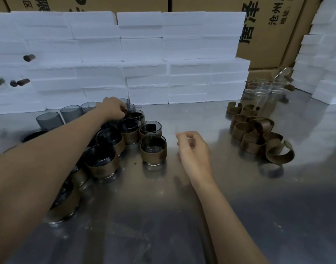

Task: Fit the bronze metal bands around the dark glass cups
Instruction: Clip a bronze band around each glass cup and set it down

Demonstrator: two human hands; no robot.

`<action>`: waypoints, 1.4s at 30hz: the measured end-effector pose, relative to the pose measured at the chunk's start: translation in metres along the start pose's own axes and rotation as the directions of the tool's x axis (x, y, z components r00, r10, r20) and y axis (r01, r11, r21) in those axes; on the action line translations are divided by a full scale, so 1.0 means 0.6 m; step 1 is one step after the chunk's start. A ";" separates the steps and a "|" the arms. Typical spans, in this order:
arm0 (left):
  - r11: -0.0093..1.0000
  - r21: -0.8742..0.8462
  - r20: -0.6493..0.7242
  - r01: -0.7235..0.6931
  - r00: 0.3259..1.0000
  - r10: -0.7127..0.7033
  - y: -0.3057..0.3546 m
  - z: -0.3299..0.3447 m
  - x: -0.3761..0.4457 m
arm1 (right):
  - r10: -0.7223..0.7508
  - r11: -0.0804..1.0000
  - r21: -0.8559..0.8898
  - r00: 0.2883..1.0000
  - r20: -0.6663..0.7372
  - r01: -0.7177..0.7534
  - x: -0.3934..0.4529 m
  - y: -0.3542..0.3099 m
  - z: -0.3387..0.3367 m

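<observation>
Several dark glass cups with bronze bands (153, 149) stand clustered on the steel table's left half. Bare dark cups (49, 120) line the back left by the foam. My left hand (112, 108) reaches over the cluster, fingers pinched at the rim of a bare dark cup (130, 106) at the back. My right hand (193, 149) hovers over the table right of the banded cups, fingers loosely curled, holding nothing. A heap of loose bronze bands (256, 135) lies at the right.
A wall of white foam blocks (144, 60) runs along the table's back, with cardboard boxes (268, 31) behind. Clear glass cups (264, 92) stand at the back right. More foam (325, 54) is stacked at the far right. Bare steel table (163, 216) lies in front.
</observation>
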State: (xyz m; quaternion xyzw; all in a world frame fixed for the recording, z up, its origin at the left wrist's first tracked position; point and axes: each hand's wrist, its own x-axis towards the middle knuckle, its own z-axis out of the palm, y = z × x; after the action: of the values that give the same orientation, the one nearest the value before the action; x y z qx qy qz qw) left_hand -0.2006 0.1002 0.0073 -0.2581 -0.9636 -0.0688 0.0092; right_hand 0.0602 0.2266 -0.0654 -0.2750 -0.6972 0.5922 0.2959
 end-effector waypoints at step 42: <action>0.084 -0.994 -0.074 -0.067 0.993 -0.088 0.227 0.091 -0.317 | 0.077 0.979 0.160 0.953 0.293 -0.128 -0.037 -0.034 -0.011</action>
State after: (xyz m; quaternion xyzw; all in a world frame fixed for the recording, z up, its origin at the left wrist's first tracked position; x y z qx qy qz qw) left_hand 0.0333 0.1299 -0.0392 -0.1849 -0.6619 -0.7175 -0.1134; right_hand 0.0796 0.2116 -0.0463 -0.1954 -0.6620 0.6997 0.1845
